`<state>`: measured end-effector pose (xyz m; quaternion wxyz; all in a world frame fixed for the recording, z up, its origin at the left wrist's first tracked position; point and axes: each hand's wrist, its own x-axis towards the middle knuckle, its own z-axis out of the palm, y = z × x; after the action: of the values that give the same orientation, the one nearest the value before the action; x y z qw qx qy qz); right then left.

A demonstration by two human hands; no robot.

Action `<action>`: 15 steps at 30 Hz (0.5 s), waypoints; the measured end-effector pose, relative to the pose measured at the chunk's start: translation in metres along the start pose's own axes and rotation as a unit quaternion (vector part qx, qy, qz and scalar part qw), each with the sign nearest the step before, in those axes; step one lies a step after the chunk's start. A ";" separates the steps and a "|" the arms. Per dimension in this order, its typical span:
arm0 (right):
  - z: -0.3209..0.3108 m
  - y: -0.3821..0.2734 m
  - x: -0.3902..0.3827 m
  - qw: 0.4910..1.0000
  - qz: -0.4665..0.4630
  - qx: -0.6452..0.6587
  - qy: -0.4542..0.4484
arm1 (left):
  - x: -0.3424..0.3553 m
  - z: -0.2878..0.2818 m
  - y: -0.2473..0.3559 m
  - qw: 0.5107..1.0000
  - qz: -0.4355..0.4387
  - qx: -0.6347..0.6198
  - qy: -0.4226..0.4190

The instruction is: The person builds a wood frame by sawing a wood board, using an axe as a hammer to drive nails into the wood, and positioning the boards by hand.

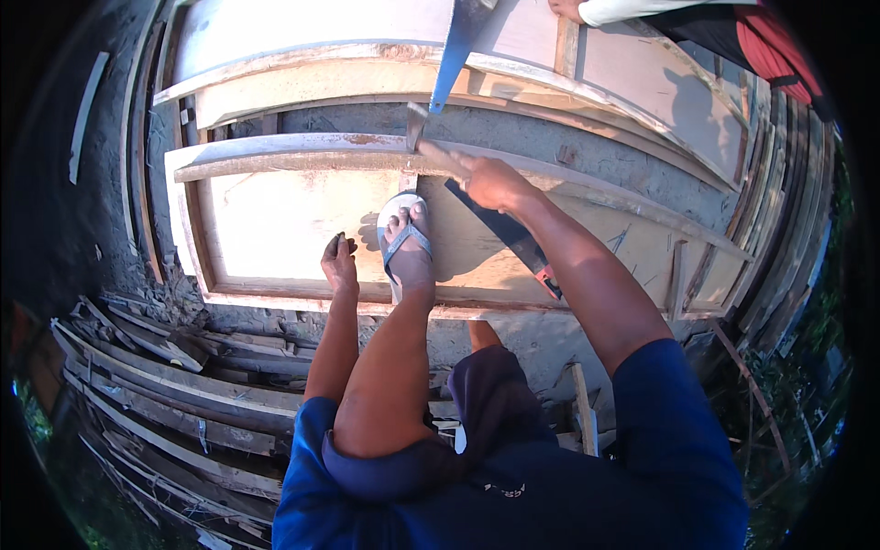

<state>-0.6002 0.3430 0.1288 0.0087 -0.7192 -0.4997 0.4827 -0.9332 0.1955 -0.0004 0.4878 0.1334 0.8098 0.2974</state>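
My right hand (495, 183) is wrapped round the wooden handle of a hammer (417, 128). The hammer's metal head is at the far rail of a wooden framed panel (293, 220), above a short crosspiece (409, 181). Over the panel's pale sheet, left of my sandalled foot (408, 229), my left hand (339, 263) is closed with its fingertips together. Something small and dark may be at those fingertips, too small to name. My foot rests on the panel along the crosspiece. A handsaw (504, 229) with a dark blade and red-black handle lies on the panel right of it.
Beyond lies a second framed panel (312, 60), with a blue saw blade (454, 55) over its near edge. Another person's hand (568, 9) touches that panel at upper right. Stacked planks (183, 394) lie at lower left, more boards (779, 202) at right.
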 end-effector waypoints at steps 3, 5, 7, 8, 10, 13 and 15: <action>-0.038 -0.021 -0.025 0.948 0.161 0.028 -0.274 | -0.008 -0.006 0.006 0.999 0.026 0.012 -0.022; -0.033 0.057 -0.028 0.993 -0.094 -0.012 -0.064 | -0.025 0.004 0.003 0.996 0.046 0.016 -0.072; -0.037 0.053 -0.053 0.995 -0.101 0.002 0.025 | -0.027 -0.030 0.000 0.996 0.052 0.049 -0.060; -0.033 0.056 -0.068 0.991 -0.111 0.031 0.071 | -0.030 -0.056 -0.005 0.995 0.063 0.055 -0.055; -0.051 0.091 -0.123 0.995 0.008 0.069 0.065 | -0.075 -0.076 -0.031 0.991 0.034 0.092 -0.088; -0.048 0.133 -0.194 0.991 0.053 0.098 0.073 | -0.120 -0.169 -0.072 0.988 0.037 0.109 -0.102; -0.037 0.157 -0.247 0.987 0.111 0.107 0.050 | -0.181 -0.231 -0.123 0.982 0.011 0.175 -0.066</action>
<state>-0.4711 0.1020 0.2400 0.0566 -0.7884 -0.3608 0.4950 -1.0365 -0.0737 0.1333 0.5061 0.2453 0.8137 0.1467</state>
